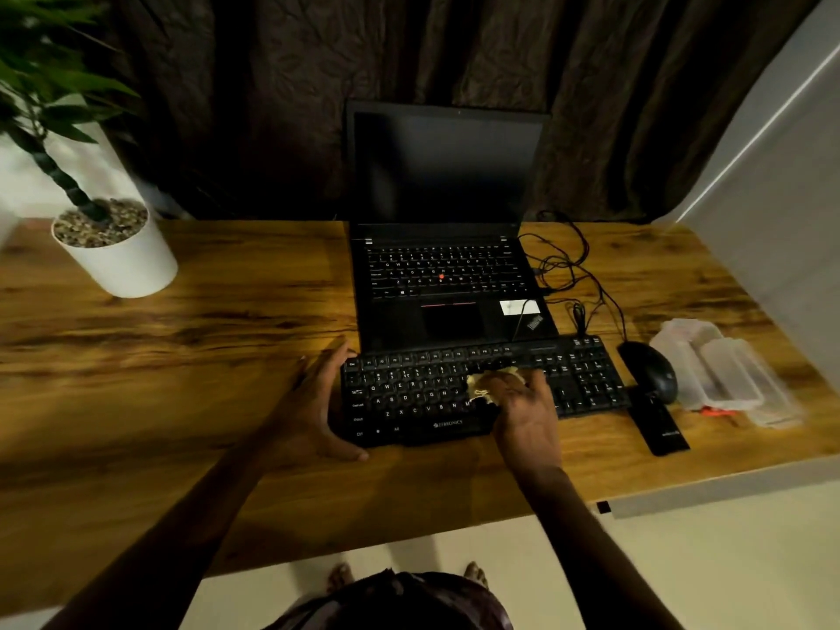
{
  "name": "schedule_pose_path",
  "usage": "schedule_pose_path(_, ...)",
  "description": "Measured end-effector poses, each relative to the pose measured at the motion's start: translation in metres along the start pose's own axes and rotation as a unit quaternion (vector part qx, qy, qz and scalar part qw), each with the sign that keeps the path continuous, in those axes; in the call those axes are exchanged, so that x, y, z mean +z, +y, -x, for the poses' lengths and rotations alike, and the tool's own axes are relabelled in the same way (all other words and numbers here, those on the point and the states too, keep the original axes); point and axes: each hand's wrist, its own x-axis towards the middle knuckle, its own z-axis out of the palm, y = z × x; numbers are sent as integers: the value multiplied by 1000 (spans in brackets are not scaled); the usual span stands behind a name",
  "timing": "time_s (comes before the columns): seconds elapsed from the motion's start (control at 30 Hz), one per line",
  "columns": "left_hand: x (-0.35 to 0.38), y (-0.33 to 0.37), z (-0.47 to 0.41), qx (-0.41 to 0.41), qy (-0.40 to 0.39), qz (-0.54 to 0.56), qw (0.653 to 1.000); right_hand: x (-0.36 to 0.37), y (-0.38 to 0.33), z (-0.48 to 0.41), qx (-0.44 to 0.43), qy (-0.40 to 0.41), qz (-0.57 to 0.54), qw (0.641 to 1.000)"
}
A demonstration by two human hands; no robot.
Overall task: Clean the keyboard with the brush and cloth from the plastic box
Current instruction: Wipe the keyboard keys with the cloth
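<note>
A black keyboard (418, 393) lies on the wooden desk in front of an open laptop. My right hand (522, 406) presses a bunched yellowish cloth (488, 381) onto the keys right of the middle. My left hand (318, 402) wraps around the keyboard's left end, thumb at the front edge and fingers at the back. The clear plastic box (700, 370) sits open at the desk's right side, its lid (768, 393) beside it. A small orange-red item (716, 411), perhaps the brush, lies at the box's front; I cannot tell for sure.
A black laptop (450, 275) stands open behind the keyboard, with tangled cables (568, 270) to its right. A black mouse (650, 370) and a flat black remote-like bar (659, 425) lie between keyboard and box. A white plant pot (118, 252) stands far left. The desk (182, 356) ends near right.
</note>
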Motion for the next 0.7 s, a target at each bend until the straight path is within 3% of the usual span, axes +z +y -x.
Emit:
schedule_pose_path(0.17,0,-1,1,-10,-7,-11,1000,-5,9,-1,48,20,16,999)
schedule_pose_path(0.4,-2,-2,-1,3,-7,-25,1000,0,0,1,-25,-10,30,999)
schedule_pose_path(0.6,0,-1,-1,12,-13,-22,1000,-4,23,1,65,23,31,997)
schedule_pose_path(0.7,1,-1,-1,8,-14,-24,1000,1,5,1,58,30,18,998)
